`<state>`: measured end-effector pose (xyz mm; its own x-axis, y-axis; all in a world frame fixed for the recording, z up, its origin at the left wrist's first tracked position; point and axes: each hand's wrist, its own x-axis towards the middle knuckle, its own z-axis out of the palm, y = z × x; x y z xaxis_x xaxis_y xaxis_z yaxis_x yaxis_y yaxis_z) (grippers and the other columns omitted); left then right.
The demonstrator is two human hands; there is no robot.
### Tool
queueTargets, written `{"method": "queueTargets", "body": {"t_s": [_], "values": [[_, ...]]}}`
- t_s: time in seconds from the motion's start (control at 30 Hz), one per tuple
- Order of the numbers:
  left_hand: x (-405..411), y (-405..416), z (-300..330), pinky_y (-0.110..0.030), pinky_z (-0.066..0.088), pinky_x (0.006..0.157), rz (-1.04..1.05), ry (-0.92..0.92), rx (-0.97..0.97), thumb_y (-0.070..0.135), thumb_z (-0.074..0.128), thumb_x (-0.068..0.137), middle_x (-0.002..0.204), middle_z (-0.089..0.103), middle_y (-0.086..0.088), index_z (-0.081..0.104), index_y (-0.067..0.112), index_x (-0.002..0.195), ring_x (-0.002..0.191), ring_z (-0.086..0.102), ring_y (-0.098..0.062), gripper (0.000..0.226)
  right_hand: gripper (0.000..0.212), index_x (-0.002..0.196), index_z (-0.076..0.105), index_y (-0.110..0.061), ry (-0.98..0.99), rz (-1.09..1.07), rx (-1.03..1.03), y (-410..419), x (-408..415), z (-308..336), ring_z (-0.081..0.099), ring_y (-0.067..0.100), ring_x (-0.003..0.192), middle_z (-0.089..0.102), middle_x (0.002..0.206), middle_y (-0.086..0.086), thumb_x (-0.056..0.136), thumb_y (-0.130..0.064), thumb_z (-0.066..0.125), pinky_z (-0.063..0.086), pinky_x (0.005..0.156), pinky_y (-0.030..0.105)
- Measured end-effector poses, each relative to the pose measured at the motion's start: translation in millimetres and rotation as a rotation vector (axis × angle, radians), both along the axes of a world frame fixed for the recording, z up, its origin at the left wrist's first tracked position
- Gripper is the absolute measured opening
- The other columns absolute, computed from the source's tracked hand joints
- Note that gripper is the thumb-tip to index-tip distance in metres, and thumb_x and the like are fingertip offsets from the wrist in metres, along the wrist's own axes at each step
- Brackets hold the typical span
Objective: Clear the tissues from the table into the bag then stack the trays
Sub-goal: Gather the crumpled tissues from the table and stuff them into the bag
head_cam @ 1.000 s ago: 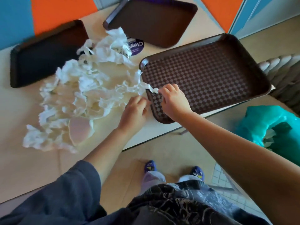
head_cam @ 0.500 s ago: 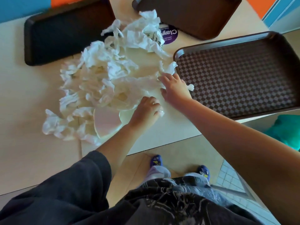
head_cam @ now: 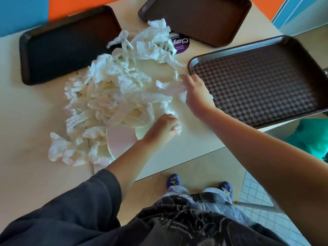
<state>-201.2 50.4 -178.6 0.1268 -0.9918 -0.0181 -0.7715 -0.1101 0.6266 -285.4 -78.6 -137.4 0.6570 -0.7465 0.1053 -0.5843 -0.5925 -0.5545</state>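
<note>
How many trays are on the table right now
3: black tray at far left, brown tray at far middle, checkered tray at right near the edge. None appears hidden under the tissues.

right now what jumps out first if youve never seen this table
The big heap of crumpled white tissues sprawled over the middle of the table, with both hands at its near edge: the left hand grips a wad, the right hand reaches into the pile. Three dark trays ring it: a checkered tray on the right, two plain ones behind. A teal bag sits below the table's right edge.
</note>
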Motion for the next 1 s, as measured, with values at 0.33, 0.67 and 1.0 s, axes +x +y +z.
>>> {"method": "queueTargets", "body": {"t_s": [0.33,0.67,1.0], "values": [[-24,-27,20,-0.030,0.043,0.079,-0.042,0.017,-0.244,0.006,0.058,0.082,0.083,0.059,-0.010,0.066,0.004,0.080,0.085,0.055,-0.026,0.008,0.017,0.099,0.062,0.002,0.030,-0.078,-0.063,-6,-40,17,0.041,0.030,0.102,0.047,0.110,0.018,0.089,0.001,0.049,0.042,0.083,0.031],[-85,-88,47,-0.017,0.043,0.078,-0.108,-0.099,-0.476,-0.006,0.059,0.080,0.091,0.059,-0.019,0.068,-0.007,0.085,0.085,0.058,-0.026,0.011,0.027,0.107,0.059,-0.005,-0.028,-0.258,-0.097,-38,-131,26,0.030,0.021,0.103,0.036,0.115,0.012,0.083,-0.001,0.047,0.041,0.084,0.022],[-207,-149,49,-0.015,0.046,0.081,-0.262,-0.117,-0.480,-0.005,0.063,0.080,0.093,0.062,-0.019,0.067,-0.006,0.095,0.087,0.057,-0.019,0.016,0.027,0.106,0.062,-0.008,-0.043,-0.421,-0.118,-87,-262,13,0.036,0.027,0.105,0.039,0.116,0.016,0.093,-0.029,0.051,0.040,0.085,0.028]]}}
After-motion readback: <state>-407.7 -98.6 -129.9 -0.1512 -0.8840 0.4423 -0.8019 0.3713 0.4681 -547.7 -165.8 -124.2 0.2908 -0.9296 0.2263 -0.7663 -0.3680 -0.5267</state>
